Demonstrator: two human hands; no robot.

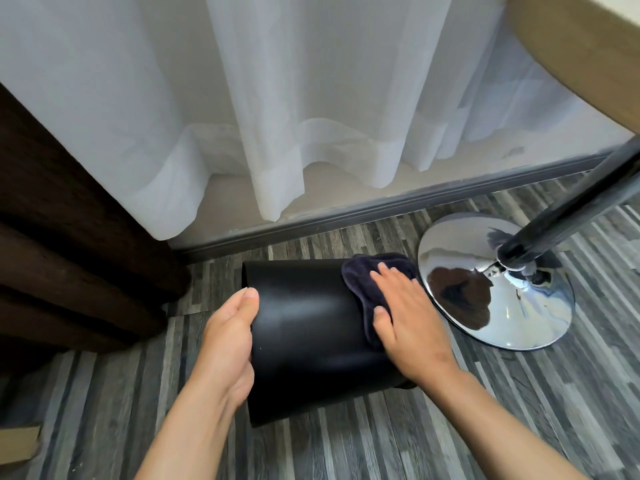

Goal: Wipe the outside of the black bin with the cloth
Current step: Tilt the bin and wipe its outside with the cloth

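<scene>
Wiping under way. Black bin (308,327) tipped over the grey plank floor (346,445), beside the chrome stand base (498,282) (apparently not touching). Left hand (230,344) clasped round bin's left side; right hand (405,313) pressed flat, fingers extended, on dark cloth (363,271) at right wall. Surface smooth, matte, faint sheen. Next judged: sweep cloth leftward, rotate bin.

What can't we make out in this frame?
- Head view: far side and underside of the black bin, hidden by its own body.
- Left hand fingers, behind the bin's left end.
- Cloth partly under the right hand.
- Chrome base: its pole runs off the right edge.
</scene>
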